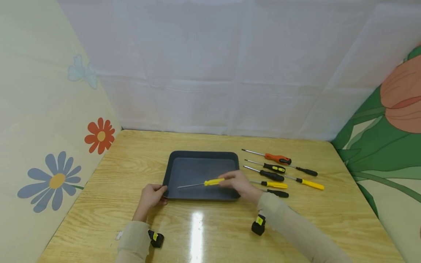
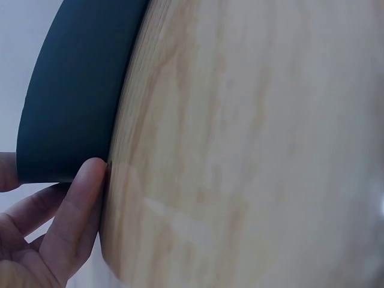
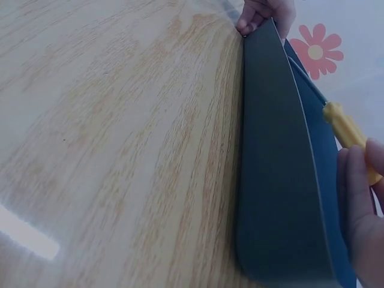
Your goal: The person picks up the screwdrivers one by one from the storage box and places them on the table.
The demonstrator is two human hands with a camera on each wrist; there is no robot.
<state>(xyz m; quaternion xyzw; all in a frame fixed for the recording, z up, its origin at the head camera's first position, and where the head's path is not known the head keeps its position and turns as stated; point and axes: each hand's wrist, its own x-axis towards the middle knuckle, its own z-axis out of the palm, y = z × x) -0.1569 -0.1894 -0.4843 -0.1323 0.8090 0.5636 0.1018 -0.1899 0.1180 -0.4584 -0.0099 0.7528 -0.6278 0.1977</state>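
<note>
A dark grey rectangular tray [image 1: 204, 155] lies on the wooden table. At its near left corner my left hand [image 1: 152, 196] grips the rim, thumb on top and fingers against the outer wall; the left wrist view shows those fingers [image 2: 75, 219] touching the tray wall [image 2: 72, 96]. My right hand [image 1: 239, 184] reaches over the tray's right side and holds a screwdriver by its yellow handle [image 1: 213, 181]. Its metal shaft points left within the tray's outline. From the right wrist view, the yellow screwdriver handle [image 3: 347, 126] sits between thumb and fingers, just beyond the tray's near wall [image 3: 276, 162].
Right of the tray lie several screwdrivers, among them an orange-and-black one [image 1: 277, 158], a black one [image 1: 272, 175] and a yellow one [image 1: 310, 183]. Black wrist cameras [image 1: 258, 224] are strapped at both wrists. A white cloth [image 1: 197, 102] hangs behind the table [image 1: 138, 146].
</note>
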